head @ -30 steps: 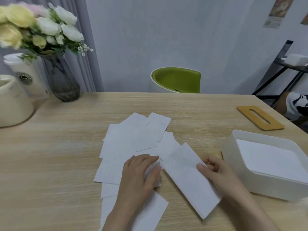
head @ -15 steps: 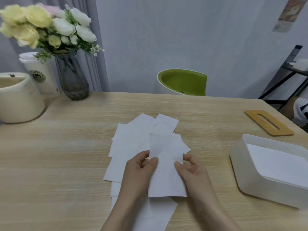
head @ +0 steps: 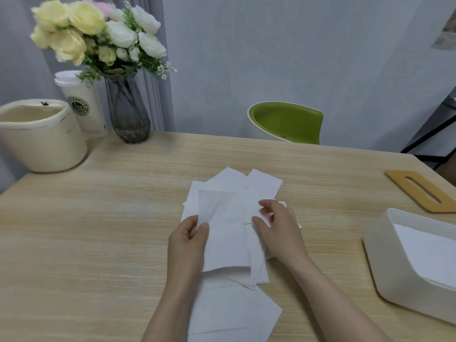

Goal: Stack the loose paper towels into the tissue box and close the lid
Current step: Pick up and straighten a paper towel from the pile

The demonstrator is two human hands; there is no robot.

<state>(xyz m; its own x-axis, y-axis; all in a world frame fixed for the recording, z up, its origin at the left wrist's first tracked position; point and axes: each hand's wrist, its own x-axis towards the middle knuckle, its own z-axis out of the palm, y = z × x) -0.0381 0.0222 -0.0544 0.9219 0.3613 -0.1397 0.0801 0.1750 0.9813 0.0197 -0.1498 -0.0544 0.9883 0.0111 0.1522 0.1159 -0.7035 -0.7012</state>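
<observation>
Several loose white paper towels [head: 261,186] lie fanned out in the middle of the wooden table [head: 98,230]. My left hand [head: 188,240] pinches the left edge of one towel [head: 225,233], lifted a little above the pile. My right hand [head: 277,225] pinches another towel in the pile beside it, thumb and fingers curled on its edge. The white tissue box [head: 385,265] stands open at the right with white sheets inside. Its wooden lid [head: 424,191] with a long slot lies flat on the table behind the box.
At the back left stand a glass vase of flowers [head: 127,112], a white paper cup [head: 82,104] and a cream tub [head: 42,134]. A green chair [head: 286,123] sits behind the far table edge. A black rack shows at the right edge.
The single towel passed from my right hand into my left. My right hand went on to another towel in the pile. The view shifted left and nearer.
</observation>
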